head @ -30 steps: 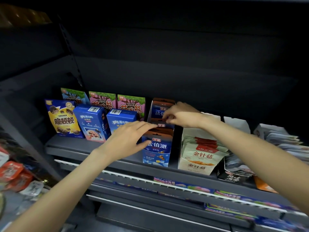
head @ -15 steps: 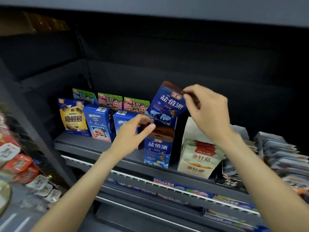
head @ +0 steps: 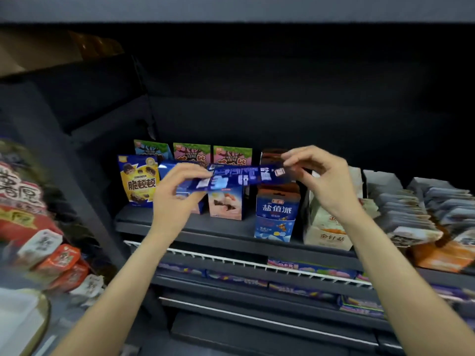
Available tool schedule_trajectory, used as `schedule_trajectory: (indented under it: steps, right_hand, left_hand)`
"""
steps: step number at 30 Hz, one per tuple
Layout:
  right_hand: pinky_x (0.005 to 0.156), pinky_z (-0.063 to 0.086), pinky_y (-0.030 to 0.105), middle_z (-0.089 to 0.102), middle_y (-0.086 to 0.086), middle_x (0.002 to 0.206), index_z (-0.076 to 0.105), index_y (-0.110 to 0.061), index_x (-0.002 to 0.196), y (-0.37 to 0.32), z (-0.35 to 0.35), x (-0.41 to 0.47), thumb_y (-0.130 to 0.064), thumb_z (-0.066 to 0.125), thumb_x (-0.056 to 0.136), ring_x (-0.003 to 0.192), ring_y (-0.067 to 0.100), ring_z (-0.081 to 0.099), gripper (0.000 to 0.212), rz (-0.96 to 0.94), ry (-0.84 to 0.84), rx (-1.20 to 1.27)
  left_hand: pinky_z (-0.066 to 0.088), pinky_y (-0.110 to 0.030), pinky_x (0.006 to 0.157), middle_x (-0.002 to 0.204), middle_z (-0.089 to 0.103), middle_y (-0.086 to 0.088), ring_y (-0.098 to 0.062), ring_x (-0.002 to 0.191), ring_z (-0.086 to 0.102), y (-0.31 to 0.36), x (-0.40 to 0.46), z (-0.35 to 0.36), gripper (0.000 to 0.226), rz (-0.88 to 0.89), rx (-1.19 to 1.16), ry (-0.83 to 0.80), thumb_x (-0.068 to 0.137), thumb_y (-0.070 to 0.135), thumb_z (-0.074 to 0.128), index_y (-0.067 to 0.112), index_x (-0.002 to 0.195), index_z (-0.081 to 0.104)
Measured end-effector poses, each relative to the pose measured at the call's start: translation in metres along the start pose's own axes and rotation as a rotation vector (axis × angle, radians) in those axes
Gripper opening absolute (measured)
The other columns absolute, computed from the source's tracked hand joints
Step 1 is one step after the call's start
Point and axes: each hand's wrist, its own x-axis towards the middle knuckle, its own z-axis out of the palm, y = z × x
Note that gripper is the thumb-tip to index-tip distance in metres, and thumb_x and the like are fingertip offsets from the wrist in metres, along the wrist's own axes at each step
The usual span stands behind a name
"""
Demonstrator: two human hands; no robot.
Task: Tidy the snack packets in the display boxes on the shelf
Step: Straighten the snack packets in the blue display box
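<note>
Both hands hold one flat blue packet (head: 241, 177) in the air in front of the dark shelf (head: 218, 228). The left hand (head: 177, 199) pinches its left end and the right hand (head: 321, 181) pinches its right end. The packet looks shiny and thin and lies sideways, just above the blue display box (head: 276, 217). That box is card, tall and open at the top, with more blue packets standing inside. Beside it on the right a pale card box (head: 326, 227) holds soft cream packets. Further right, grey packets (head: 411, 214) lie stacked in a row. On the left stands a yellow and blue bag (head: 138, 182), with small pink and green boxes (head: 213, 155) behind.
</note>
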Motion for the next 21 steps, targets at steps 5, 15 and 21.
schedule_trajectory:
  steps: [5,15,21]
  right_hand:
    - [0.086,0.051,0.029,0.067,-0.004,0.105,0.072,-0.017,0.085,0.013,0.009,-0.018,-0.008,0.063,0.083,0.104,0.012,0.06,0.014,-0.196,-0.036,-0.236]
    - [0.09,0.048,0.025,0.067,-0.009,0.104,0.069,-0.017,0.092,-0.009,0.015,-0.033,-0.004,0.066,0.085,0.102,0.011,0.061,0.015,-0.227,-0.036,-0.315]
    - [0.055,0.058,0.029,0.066,-0.006,0.097,0.05,-0.027,0.093,-0.023,0.022,-0.049,-0.03,0.053,0.089,0.081,0.014,0.07,0.006,0.306,0.075,0.144]
  left_hand:
    - [0.046,-0.032,0.083,0.098,0.062,0.0,-0.021,0.094,0.06,-0.007,-0.004,-0.029,0.012,0.564,0.345,-0.088,0.094,0.008,0.059,0.015,0.096,0.068]
    - [0.048,-0.024,0.086,0.1,0.067,-0.002,-0.01,0.099,0.061,-0.008,-0.014,-0.042,0.02,0.547,0.343,-0.152,0.082,0.003,0.067,0.01,0.101,0.065]
    - [0.051,-0.015,0.071,0.088,0.071,0.019,0.005,0.084,0.064,0.015,-0.03,-0.005,0.018,-0.159,0.033,-0.255,0.075,0.03,0.073,0.022,0.09,0.065]
